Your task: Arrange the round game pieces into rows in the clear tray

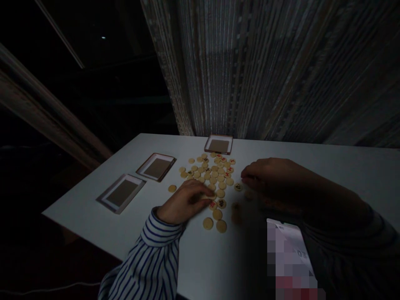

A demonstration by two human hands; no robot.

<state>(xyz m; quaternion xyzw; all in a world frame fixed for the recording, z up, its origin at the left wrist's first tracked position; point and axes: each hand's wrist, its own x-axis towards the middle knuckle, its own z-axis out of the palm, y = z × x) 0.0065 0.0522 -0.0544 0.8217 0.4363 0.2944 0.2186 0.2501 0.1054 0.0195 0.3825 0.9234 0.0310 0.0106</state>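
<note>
Many round wooden xiangqi pieces (214, 174) lie loosely spread over the white table (196, 258). Most show blank backs; some show red or black characters. My left hand (184, 200) reaches in from the front, its thumb and fingers closed on one xiangqi piece (208, 196) above the near part of the spread. My right hand (268, 177) is just right of the pieces, palm down, with its fingers bent and drawn together. Shadow hides what those fingers hold, if anything. Beside it lies a xiangqi piece with a black character (238, 187).
Two shallow box parts, one brown-rimmed (171, 166) and one pale (104, 200), lie at the left. Another shallow tray (231, 146) stands at the back edge. A lit phone (289, 241) is below my right forearm. Striped string curtains (243, 75) hang behind the table.
</note>
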